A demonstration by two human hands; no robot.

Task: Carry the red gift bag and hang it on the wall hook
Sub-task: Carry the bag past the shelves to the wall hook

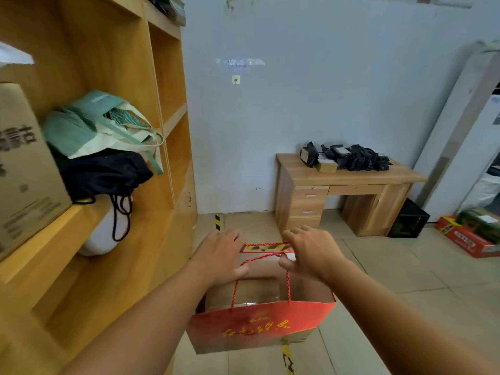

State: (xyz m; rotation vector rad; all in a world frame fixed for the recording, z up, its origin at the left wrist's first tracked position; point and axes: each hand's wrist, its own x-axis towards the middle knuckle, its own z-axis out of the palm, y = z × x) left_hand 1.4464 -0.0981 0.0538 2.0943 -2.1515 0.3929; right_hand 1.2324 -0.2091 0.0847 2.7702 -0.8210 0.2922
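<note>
You've got the red bag (pixel 259 324) hanging right in front of you, clear of the floor, mouth open and its printed face toward you. Both hands are up at the twisted cord handles (pixel 259 259): your left hand (pixel 220 255) has its fingers curled over the far cord, your right hand (pixel 311 253) is closed the same way on its side, thumb pinching the near cord. So both grips are shut on the handles, sharing the load.

The bag looks like stiff paperboard, and it holds its box shape, so it should swing rather than sag. There's something brown inside, a box perhaps, so expect some weight pulling on those thin cords. Keep your hold on the cords, not the paper walls, which would crease or tear. For hanging, I'd gather both cords into one loop at their top.

To your left, the shelf (pixel 162 109) with its cloth bags (pixel 102 131). Further off on the right, a counter (pixel 349 177) piled with black packets. Straight ahead, high on the far wall, sits the hook (pixel 236 80), well apart from the bag, with a walk ahead of you.
</note>
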